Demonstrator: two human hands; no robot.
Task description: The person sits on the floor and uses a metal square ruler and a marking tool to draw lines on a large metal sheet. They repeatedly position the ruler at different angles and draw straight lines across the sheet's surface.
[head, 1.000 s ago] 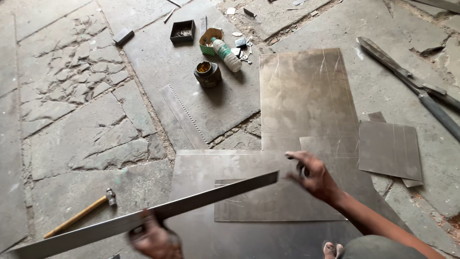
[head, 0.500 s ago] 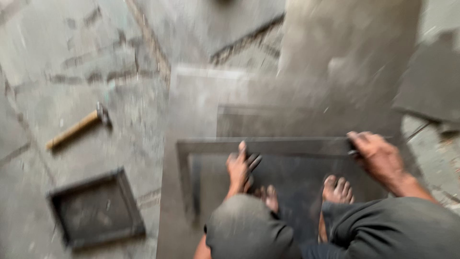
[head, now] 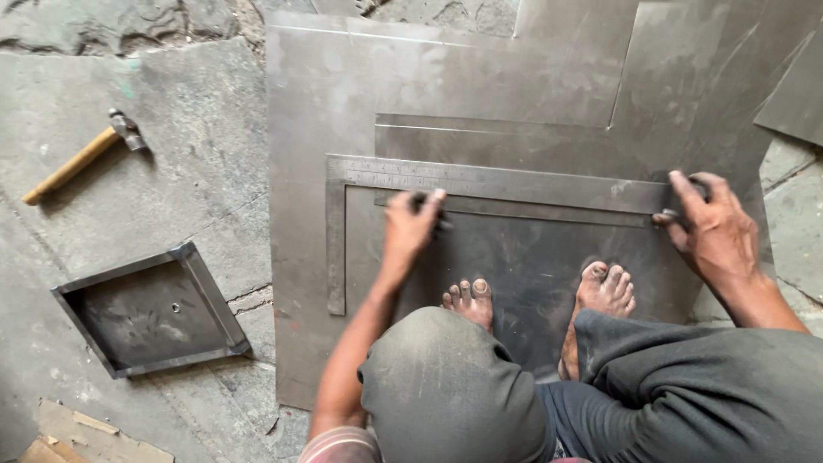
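Since a second ago you've crouched, both hands pressing the steel square (head: 480,182) onto sheet metal (head: 343,94): left hand (head: 411,225) at 9 o'clock, right hand (head: 707,225) at 3 o'clock, each grip holding it.

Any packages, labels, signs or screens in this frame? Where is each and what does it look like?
No labels, signs or screens show.
Flattened cardboard piece: bottom left corner on the stone floor, tan, torn edges; possibly packaging, cannot tell.
Steel square: on the sheet metal, under both hands, L-shaped, grey, with graduated markings along its edge.

Head camera looks steeply down, close over the squatting person's knees.
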